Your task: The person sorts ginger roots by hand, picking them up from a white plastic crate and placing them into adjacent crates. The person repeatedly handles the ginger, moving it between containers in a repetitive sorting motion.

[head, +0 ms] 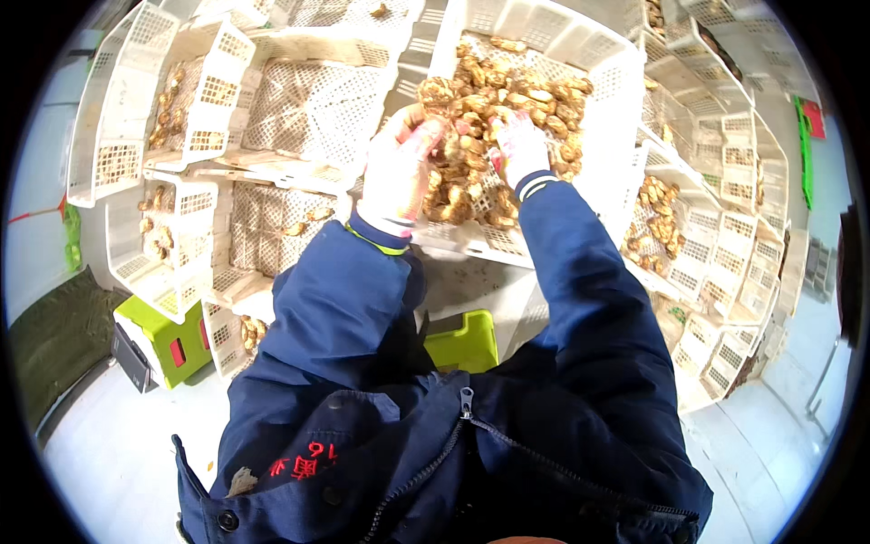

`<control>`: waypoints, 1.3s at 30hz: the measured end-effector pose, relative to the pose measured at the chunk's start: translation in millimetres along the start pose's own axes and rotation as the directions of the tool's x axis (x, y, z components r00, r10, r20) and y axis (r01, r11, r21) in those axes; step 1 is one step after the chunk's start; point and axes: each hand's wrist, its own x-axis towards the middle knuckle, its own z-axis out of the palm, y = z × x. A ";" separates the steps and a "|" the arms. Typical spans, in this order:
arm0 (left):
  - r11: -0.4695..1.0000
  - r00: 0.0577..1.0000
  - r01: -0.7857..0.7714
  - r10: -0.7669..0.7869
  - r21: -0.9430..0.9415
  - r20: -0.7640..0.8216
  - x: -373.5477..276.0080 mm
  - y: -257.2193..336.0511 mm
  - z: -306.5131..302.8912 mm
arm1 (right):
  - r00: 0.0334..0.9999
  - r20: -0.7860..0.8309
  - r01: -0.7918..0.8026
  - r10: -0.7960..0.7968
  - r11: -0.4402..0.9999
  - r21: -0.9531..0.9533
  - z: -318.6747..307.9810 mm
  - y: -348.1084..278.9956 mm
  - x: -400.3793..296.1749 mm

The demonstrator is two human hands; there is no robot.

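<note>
A white perforated plastic crate (615,102) stands before me with many brown, knobbly lumps (537,95), possibly mushrooms or roots, on its bottom. My left hand (401,163) is over the crate's left side, thumb and fingers closed around a brown piece (448,143); a larger round lump (437,92) lies at its fingertips. To the right, my right hand (522,146) reaches down among the pieces, and its fingertips are partly hidden, so whether it grips one cannot be told.
White crates (312,109) with few pieces stand at the left. Stacked crates (700,251) holding more brown pieces rise at the right. A green stool or box top (462,340) is below the main crate, and a green and white box (166,343) sits on the floor at lower left.
</note>
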 end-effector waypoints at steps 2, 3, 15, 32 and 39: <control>0.993 0.999 0.002 0.003 -0.115 0.046 -0.4 -0.7 0.1 | 0.993 -0.069 -0.097 0.100 0.994 0.040 20.1 -6.3 7.1; 0.983 0.994 0.002 0.017 -0.181 0.105 1.8 -2.0 -1.0 | 0.988 -0.104 -0.115 0.117 0.993 0.027 19.4 -6.6 6.5; 0.938 0.922 0.346 -0.339 -0.008 0.185 -16.1 -24.5 31.6 | 0.997 -0.044 -0.006 -0.057 -0.669 0.743 -107.4 22.7 -80.0; 0.708 0.901 0.304 -0.431 0.637 0.049 -24.6 -40.7 52.9 | 0.826 -0.479 0.416 0.297 0.254 0.873 -59.8 97.7 -137.8; 0.880 0.904 0.352 -0.408 0.317 0.127 -17.2 -55.1 54.5 | 0.454 0.507 0.073 0.733 -0.598 0.798 -1.0 346.1 -249.6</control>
